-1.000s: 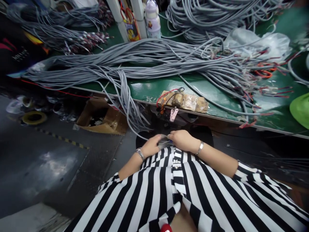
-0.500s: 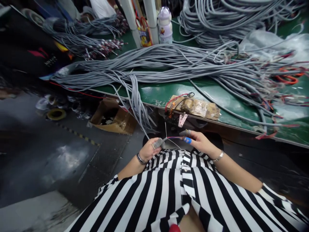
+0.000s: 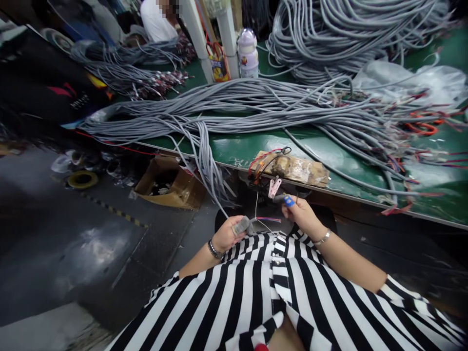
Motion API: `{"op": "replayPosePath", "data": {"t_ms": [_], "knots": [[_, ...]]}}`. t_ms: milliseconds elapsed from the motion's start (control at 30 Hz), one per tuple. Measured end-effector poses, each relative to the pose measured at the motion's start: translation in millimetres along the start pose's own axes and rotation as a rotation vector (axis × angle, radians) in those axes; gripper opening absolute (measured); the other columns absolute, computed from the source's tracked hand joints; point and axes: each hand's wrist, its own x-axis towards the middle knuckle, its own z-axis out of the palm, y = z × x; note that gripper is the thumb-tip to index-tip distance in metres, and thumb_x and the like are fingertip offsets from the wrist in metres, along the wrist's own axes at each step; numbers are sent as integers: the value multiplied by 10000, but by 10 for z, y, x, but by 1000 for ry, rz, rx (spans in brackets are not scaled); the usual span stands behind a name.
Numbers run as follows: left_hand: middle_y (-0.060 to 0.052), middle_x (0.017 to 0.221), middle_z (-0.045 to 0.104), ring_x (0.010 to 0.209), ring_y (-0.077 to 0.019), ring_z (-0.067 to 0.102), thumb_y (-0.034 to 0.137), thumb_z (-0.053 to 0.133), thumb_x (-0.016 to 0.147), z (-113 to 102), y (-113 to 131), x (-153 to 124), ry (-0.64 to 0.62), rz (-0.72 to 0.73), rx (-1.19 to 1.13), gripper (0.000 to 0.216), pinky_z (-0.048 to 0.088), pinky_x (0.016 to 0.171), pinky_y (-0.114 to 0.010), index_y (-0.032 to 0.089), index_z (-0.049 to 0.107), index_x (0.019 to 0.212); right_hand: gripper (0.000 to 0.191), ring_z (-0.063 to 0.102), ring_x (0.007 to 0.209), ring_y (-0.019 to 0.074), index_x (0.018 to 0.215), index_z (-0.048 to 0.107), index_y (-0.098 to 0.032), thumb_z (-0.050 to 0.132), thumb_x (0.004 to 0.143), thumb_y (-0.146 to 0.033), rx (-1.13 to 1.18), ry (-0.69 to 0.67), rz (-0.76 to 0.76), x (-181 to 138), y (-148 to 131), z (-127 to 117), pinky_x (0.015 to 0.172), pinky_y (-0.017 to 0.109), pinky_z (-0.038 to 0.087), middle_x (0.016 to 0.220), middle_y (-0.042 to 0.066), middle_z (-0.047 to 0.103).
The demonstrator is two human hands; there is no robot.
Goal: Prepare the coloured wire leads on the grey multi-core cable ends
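Note:
My left hand (image 3: 230,233) is closed on the end of a grey cable (image 3: 245,225), with grey finger covers on its fingertips. Thin coloured wires (image 3: 266,219) stick out of the cable end toward my right hand (image 3: 302,215). That hand, with a blue cover on one fingertip, pinches something small that I cannot make out, just above the wire ends. Both hands hover over my lap in front of the green table's edge (image 3: 351,197). The grey cable runs up from my left hand to the hanging bundle (image 3: 206,161).
Large heaps of grey cables (image 3: 256,105) cover the green table. A taped brown block with a pink clip (image 3: 292,168) sits at the table edge above my hands. An open cardboard box (image 3: 168,180) lies on the floor at left. A bottle (image 3: 247,52) and another person (image 3: 155,19) are at the back.
My hands have come apart: the right one has risen toward the table edge and the stripped wires now show between them. The view has tilted up slightly.

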Motion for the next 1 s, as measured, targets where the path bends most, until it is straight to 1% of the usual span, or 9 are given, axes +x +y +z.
{"op": "replayPosePath", "data": {"t_ms": [67, 133, 200, 333, 467, 600, 700, 867, 1000], "knots": [[87, 403, 329, 318, -10, 198, 527, 719, 706, 24, -2, 48, -10, 16, -15, 431, 108, 321, -171, 123, 573, 662, 551, 185, 394, 51, 643, 575, -166, 475, 826, -677, 101, 19, 45, 97, -72, 40, 380, 215, 161, 454, -51, 405], [77, 414, 354, 320, -11, 201, 523, 709, 719, 53, -3, 102, -23, 27, -32, 424, 111, 319, -172, 120, 584, 670, 568, 131, 398, 49, 694, 592, -164, 475, 803, -709, 229, -14, 104, 221, -153, 96, 376, 218, 121, 460, -56, 402], [78, 422, 354, 323, -10, 194, 514, 716, 713, 83, -1, 154, -40, 27, -42, 414, 114, 321, -170, 120, 591, 679, 555, 123, 401, 40, 759, 593, -168, 532, 759, -720, 348, -16, 139, 337, -220, 157, 374, 210, 95, 516, -51, 448], [84, 427, 340, 328, -10, 191, 505, 734, 691, 127, 12, 228, -64, 14, -29, 410, 110, 321, -167, 123, 586, 672, 511, 132, 398, 23, 717, 568, -171, 655, 697, -674, 466, 24, 114, 453, -269, 254, 380, 194, 90, 513, -87, 336], [84, 408, 341, 316, -8, 193, 534, 706, 711, 151, 25, 258, -101, -3, -6, 433, 113, 322, -172, 119, 588, 672, 503, 139, 407, 17, 715, 594, -158, 689, 679, -651, 498, 46, 88, 448, -267, 289, 388, 199, 82, 527, -79, 354], [87, 409, 340, 313, -5, 190, 567, 712, 693, 173, 38, 260, -98, -23, 5, 468, 103, 323, -175, 123, 569, 662, 498, 144, 419, 21, 741, 624, -146, 716, 662, -630, 502, 74, 84, 443, -286, 294, 394, 203, 89, 530, -67, 398], [89, 407, 333, 314, -4, 185, 569, 721, 682, 177, 36, 257, -95, -32, 4, 472, 94, 326, -176, 125, 562, 656, 497, 143, 423, 24, 708, 611, -148, 731, 644, -627, 512, 78, 85, 447, -300, 296, 393, 202, 93, 525, -66, 400], [93, 403, 315, 319, -4, 180, 570, 708, 694, 160, 7, 244, -106, -54, 14, 469, 96, 332, -174, 125, 567, 659, 504, 135, 422, 21, 735, 614, -147, 694, 681, -641, 513, 51, 85, 431, -302, 305, 386, 201, 90, 562, -48, 454], [94, 405, 307, 318, -6, 185, 528, 718, 691, 156, -5, 231, -108, -60, 0, 429, 102, 332, -169, 126, 572, 667, 526, 121, 412, 17, 769, 617, -143, 665, 697, -662, 523, 33, 115, 420, -284, 302, 377, 203, 76, 569, -49, 465]]}}
